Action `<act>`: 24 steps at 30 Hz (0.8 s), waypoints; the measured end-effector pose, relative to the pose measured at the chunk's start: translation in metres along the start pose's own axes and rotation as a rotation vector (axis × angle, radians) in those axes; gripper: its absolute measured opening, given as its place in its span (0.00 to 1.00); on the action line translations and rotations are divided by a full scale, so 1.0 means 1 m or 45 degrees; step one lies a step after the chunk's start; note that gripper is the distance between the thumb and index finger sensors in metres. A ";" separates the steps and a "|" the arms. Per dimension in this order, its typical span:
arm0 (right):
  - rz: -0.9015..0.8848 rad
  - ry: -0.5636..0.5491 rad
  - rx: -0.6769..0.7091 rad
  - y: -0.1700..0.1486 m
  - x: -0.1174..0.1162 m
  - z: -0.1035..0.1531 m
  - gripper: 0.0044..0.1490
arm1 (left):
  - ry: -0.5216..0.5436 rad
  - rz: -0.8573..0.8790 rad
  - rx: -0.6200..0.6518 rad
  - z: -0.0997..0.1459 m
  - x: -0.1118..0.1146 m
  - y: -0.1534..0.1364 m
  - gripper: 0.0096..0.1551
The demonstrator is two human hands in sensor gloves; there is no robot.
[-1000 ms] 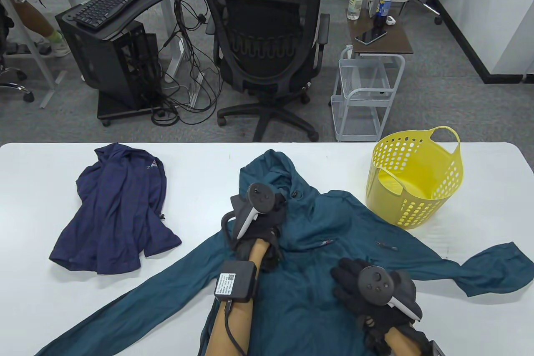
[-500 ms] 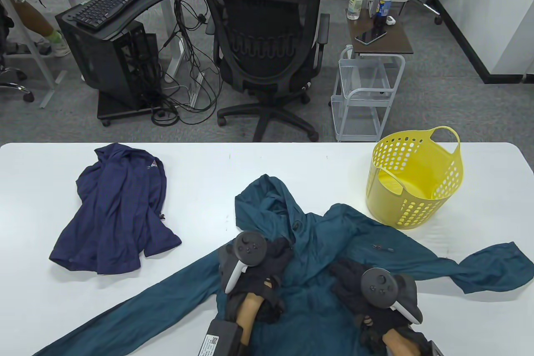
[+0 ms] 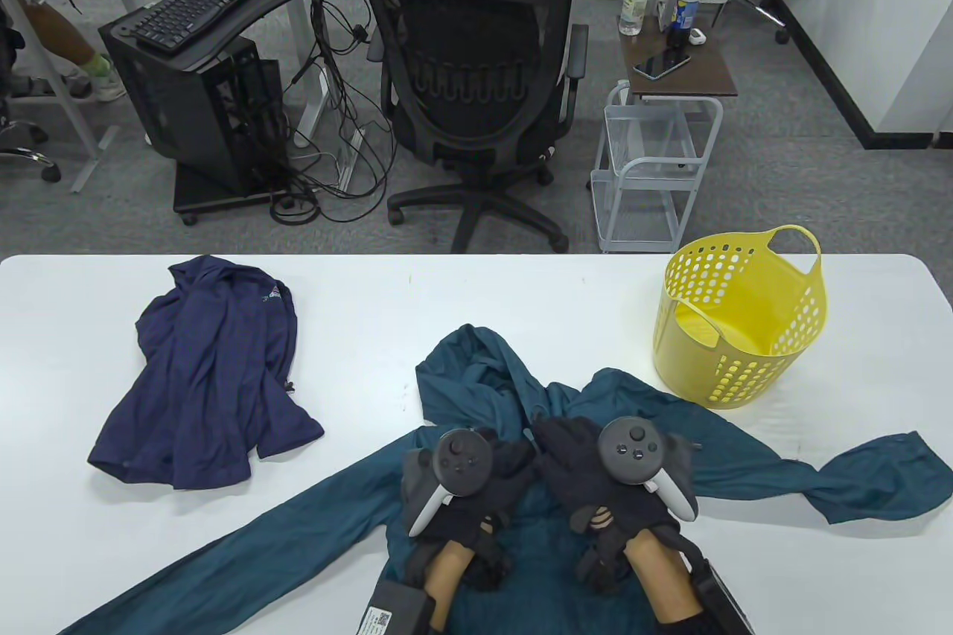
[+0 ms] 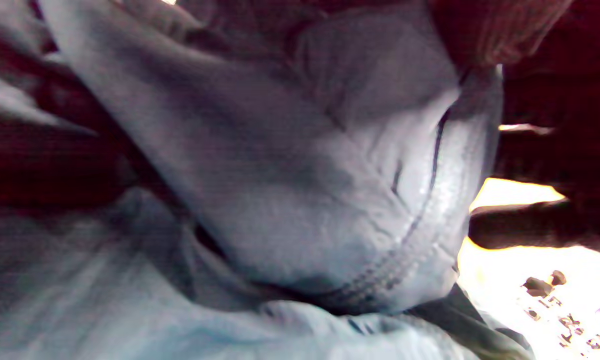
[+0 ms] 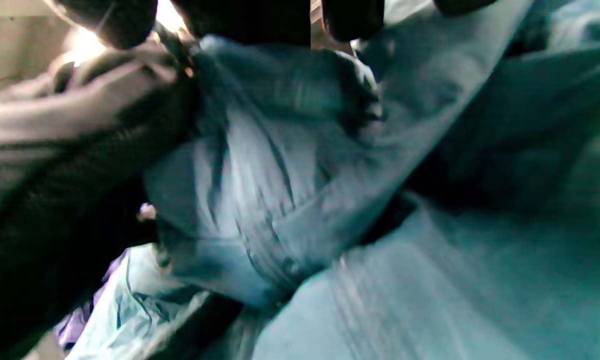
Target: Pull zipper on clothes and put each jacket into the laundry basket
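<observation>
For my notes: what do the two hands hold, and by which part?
Both the left hand and right hand grip the teal jacket at its chest.

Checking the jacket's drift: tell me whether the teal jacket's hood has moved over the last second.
Yes. The teal jacket's hood has slid toward the person, away from the table's far edge, with both hands on the jacket.
</observation>
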State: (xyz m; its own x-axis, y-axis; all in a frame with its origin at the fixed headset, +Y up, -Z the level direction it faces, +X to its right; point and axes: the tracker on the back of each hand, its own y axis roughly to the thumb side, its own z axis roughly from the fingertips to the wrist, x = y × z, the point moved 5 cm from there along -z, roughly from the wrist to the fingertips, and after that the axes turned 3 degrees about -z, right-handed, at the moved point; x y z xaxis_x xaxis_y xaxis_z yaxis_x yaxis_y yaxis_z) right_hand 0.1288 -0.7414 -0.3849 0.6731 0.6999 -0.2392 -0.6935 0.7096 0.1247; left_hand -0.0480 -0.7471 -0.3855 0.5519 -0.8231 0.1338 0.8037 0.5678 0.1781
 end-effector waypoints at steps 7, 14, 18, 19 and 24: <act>-0.123 -0.259 0.070 -0.004 0.008 0.004 0.32 | -0.031 -0.067 0.012 -0.002 0.008 0.006 0.23; -0.063 -0.545 0.198 0.006 0.027 0.025 0.23 | -0.022 0.022 -0.032 -0.002 0.008 0.007 0.24; -0.012 -0.606 0.280 0.015 0.030 0.036 0.23 | -0.012 0.198 -0.147 -0.007 -0.001 -0.011 0.23; 0.054 -0.628 0.294 0.018 0.031 0.038 0.24 | -0.021 0.259 -0.175 -0.008 -0.001 -0.017 0.23; 0.382 -0.662 0.372 0.035 0.020 0.042 0.25 | -0.054 0.345 -0.261 -0.011 -0.001 -0.035 0.23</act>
State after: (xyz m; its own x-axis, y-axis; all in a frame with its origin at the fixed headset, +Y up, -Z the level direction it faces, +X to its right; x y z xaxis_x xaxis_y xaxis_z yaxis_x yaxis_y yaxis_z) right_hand 0.1292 -0.6988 -0.3446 0.5488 0.7669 0.3327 -0.8210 0.4196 0.3872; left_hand -0.0738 -0.7663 -0.4030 0.7453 -0.6389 0.1906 0.6593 0.7488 -0.0683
